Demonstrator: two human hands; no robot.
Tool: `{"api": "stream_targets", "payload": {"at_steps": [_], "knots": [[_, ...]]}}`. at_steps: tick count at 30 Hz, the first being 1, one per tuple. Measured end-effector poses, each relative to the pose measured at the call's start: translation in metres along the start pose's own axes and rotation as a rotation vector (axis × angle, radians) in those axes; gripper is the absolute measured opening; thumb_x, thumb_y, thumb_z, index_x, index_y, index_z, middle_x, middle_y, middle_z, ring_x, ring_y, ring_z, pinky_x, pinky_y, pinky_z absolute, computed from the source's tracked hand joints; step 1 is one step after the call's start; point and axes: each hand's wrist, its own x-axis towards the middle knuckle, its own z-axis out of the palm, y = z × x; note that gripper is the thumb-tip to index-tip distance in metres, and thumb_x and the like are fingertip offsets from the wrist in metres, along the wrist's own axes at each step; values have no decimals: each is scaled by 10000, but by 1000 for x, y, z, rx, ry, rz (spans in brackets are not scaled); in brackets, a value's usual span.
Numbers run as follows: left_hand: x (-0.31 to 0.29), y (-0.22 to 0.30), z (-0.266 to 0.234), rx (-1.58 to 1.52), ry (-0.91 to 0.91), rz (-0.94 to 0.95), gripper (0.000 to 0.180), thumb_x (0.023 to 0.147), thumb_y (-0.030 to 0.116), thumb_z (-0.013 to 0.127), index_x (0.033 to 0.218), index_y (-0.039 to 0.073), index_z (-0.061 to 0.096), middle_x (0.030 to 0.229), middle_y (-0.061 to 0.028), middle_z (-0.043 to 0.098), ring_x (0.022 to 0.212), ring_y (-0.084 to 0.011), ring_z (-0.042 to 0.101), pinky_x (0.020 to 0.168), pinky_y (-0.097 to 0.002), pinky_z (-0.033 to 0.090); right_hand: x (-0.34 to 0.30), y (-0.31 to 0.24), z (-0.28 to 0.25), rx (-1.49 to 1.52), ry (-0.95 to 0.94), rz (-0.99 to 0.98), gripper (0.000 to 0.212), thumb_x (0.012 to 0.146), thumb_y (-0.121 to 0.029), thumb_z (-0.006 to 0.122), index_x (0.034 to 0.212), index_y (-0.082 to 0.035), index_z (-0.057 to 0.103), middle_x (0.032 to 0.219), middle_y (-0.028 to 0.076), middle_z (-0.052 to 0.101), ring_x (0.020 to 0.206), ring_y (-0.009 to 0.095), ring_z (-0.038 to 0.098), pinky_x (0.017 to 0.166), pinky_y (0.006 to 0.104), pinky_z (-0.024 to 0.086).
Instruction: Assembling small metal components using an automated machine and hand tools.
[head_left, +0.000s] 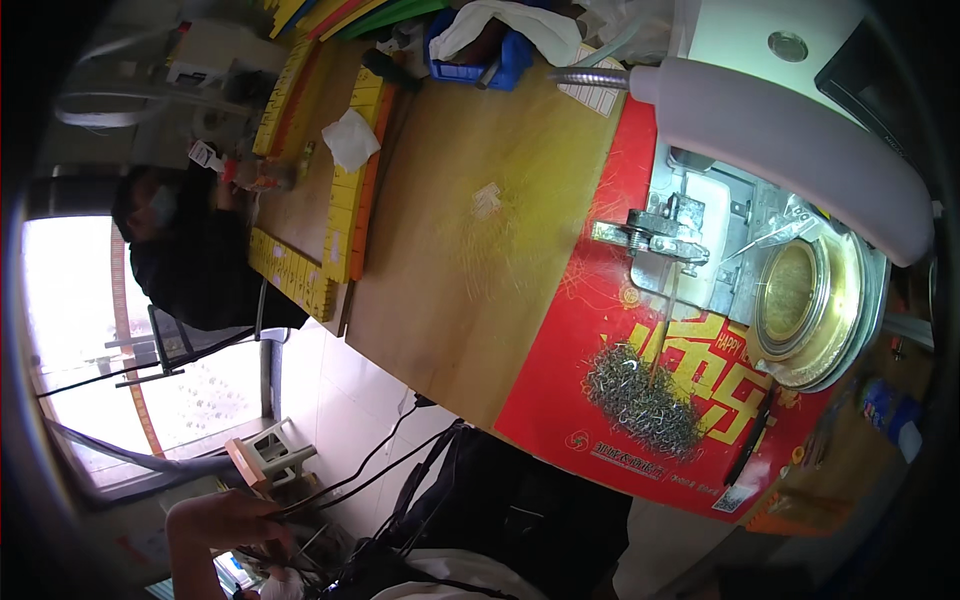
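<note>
At the lower left my left hand (pixel 225 518) is raised off the table, its fingers curled by the black cables (pixel 372 458), which run to the table's front edge. Just below it, a small lit screen (pixel 233 568) shows partly. A pale patch (pixel 286 582) beside the screen looks like part of my right hand, but its fingers cannot be made out. Neither hand touches the work on the table. There, a heap of small shiny metal pieces (pixel 645 400) lies on a red printed mat (pixel 560 400), near a metal clamp fixture (pixel 665 235).
A white lamp arm (pixel 790 140) overhangs the fixture and a round gold-coloured dish (pixel 790 290). Yellow slotted racks (pixel 345 215) border the wooden table (pixel 450 260) at left; a blue bin (pixel 510 65) stands behind. Across from them sits a masked co-worker (pixel 185 250). A stool (pixel 270 455) is on the floor.
</note>
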Motion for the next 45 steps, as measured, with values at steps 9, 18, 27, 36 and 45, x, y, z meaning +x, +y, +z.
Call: {"api": "stream_targets", "payload": {"at_steps": [9, 18, 27, 36, 45], "knots": [[33, -35, 14, 119, 45, 452, 258, 1048, 212, 601, 1165, 11, 712, 985, -98, 732, 893, -234, 703, 796, -342, 545, 35, -72, -69, 318, -3, -116, 359, 960, -312, 689, 739, -37, 624, 669, 120, 590, 626, 224, 617, 616, 397, 505], [104, -100, 93, 123, 715, 1331, 500, 1001, 318, 630, 994, -181, 643, 801, -270, 720, 451, -204, 586, 405, -289, 418, 48, -116, -68, -469, 749, -1169, 179, 963, -185, 637, 926, -16, 683, 802, 117, 638, 776, 294, 662, 736, 406, 529], [29, -80, 171, 425, -39, 1430, 445, 1039, 195, 606, 1366, -106, 597, 734, -135, 687, 554, -142, 618, 550, -265, 454, -160, -182, 73, -162, 207, -1882, 773, 913, -368, 784, 1515, -35, 431, 693, 58, 537, 572, 206, 555, 571, 338, 483], [-9, -172, 193, 1000, -318, 1016, 410, 965, 315, 701, 1223, -2, 722, 704, -205, 683, 539, -332, 661, 543, -327, 551, -177, -191, 58, -29, 243, -2026, 418, 1068, -274, 549, 792, 35, 605, 637, 135, 548, 603, 261, 595, 590, 382, 448], [321, -315, 181, -396, 376, 639, 500, 1027, 407, 559, 1400, 75, 548, 1252, -107, 653, 1168, -257, 636, 983, -431, 507, -159, -147, -32, 83, -151, -1758, 394, 1075, -289, 569, 806, -1, 574, 767, 67, 530, 576, 125, 553, 545, 284, 449]]}}
